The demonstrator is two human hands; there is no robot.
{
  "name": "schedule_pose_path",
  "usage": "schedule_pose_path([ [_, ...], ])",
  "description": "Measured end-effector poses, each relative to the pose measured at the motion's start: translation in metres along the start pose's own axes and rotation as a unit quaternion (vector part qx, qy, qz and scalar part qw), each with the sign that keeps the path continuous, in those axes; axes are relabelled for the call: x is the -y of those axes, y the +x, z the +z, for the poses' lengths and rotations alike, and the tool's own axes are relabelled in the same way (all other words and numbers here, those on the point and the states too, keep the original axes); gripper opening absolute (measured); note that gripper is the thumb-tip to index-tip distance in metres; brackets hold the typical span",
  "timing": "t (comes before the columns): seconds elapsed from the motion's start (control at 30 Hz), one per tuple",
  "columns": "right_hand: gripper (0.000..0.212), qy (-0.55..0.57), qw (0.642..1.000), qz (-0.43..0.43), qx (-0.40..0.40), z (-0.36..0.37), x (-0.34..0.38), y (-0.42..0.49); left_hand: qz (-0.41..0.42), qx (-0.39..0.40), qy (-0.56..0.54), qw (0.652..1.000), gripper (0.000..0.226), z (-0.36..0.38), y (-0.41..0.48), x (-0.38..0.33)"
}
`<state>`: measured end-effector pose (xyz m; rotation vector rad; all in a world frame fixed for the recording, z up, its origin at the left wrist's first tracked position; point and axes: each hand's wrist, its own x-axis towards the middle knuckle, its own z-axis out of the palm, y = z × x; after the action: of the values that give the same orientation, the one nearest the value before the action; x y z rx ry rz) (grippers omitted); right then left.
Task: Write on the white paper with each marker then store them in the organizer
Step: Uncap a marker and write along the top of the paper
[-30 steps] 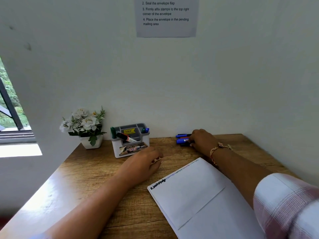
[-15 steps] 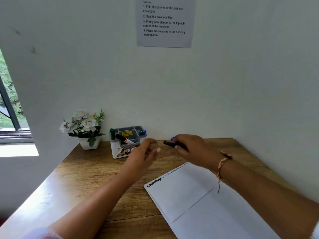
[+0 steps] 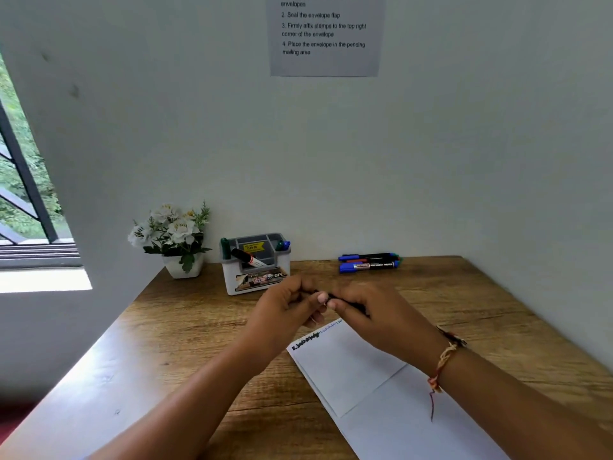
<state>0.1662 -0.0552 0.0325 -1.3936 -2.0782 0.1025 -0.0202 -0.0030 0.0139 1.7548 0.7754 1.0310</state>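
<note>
My left hand (image 3: pixel 285 308) and my right hand (image 3: pixel 371 313) meet above the desk, both gripping one dark marker (image 3: pixel 345 302) that is mostly hidden by the fingers. Just below them lies the white paper (image 3: pixel 358 370), with a line of writing along its top edge. The white and grey organizer (image 3: pixel 257 275) stands behind my hands and holds a black marker, a green one and a blue-capped one. A small pile of markers (image 3: pixel 368 262) with blue caps lies at the back by the wall.
A white pot of artificial flowers (image 3: pixel 175 240) stands left of the organizer. The wooden desk (image 3: pixel 185 330) meets walls at the back and right. A printed notice (image 3: pixel 325 34) hangs on the back wall. A window opens at the far left.
My right hand lifted a dark marker from the pile at the back and carried it forward. My left hand rose from the desk to meet it, and both now grip the marker.
</note>
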Motion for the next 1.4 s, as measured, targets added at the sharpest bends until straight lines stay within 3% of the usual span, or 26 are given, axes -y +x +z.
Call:
schedule_pose_path([
  [0.1, 0.023, 0.003, 1.000, 0.004, 0.000, 0.003, -0.002, -0.002, -0.003, 0.003, -0.001, 1.000, 0.030, 0.000, 0.000, 0.001],
  [0.33, 0.023, 0.005, 0.998, 0.050, 0.038, 0.001, 0.001, -0.002, -0.011, -0.002, -0.006, 1.000, 0.011, -0.001, 0.000, -0.001],
  [0.6, 0.022, 0.161, 0.971, 0.173, 0.046, -0.008, 0.001, -0.014, -0.080, -0.084, -0.207, 0.971, 0.016, -0.015, 0.007, -0.006],
  [0.67, 0.025, 0.274, 0.938, 0.212, 0.031, -0.009, 0.007, -0.014, -0.101, -0.096, -0.208, 0.968, 0.015, -0.017, 0.008, -0.003],
  [0.73, 0.028, 0.409, 0.873, 0.265, 0.017, -0.010, 0.013, -0.014, -0.115, -0.087, -0.181, 0.973, 0.015, -0.021, 0.010, -0.001],
  [0.83, 0.017, 0.516, 0.809, 0.281, 0.017, -0.008, 0.019, -0.016, -0.133, -0.030, -0.005, 0.991, 0.018, -0.030, 0.011, 0.003],
  [0.93, 0.016, 0.488, 0.831, 0.266, 0.031, -0.001, 0.025, -0.018, -0.126, 0.062, 0.180, 0.974, 0.015, -0.038, 0.011, 0.004],
  [1.03, 0.024, 0.489, 0.828, 0.273, 0.026, 0.006, 0.033, -0.017, -0.114, 0.124, 0.285, 0.944, 0.010, -0.044, 0.011, 0.000],
  [1.17, 0.033, 0.401, 0.880, 0.253, 0.036, 0.021, 0.039, -0.020, -0.119, 0.191, 0.308, 0.925, 0.012, -0.047, 0.009, -0.002],
  [1.4, 0.004, 0.251, 0.928, 0.267, 0.066, 0.035, 0.033, -0.019, -0.135, 0.213, 0.269, 0.929, 0.013, -0.048, 0.008, 0.000],
])
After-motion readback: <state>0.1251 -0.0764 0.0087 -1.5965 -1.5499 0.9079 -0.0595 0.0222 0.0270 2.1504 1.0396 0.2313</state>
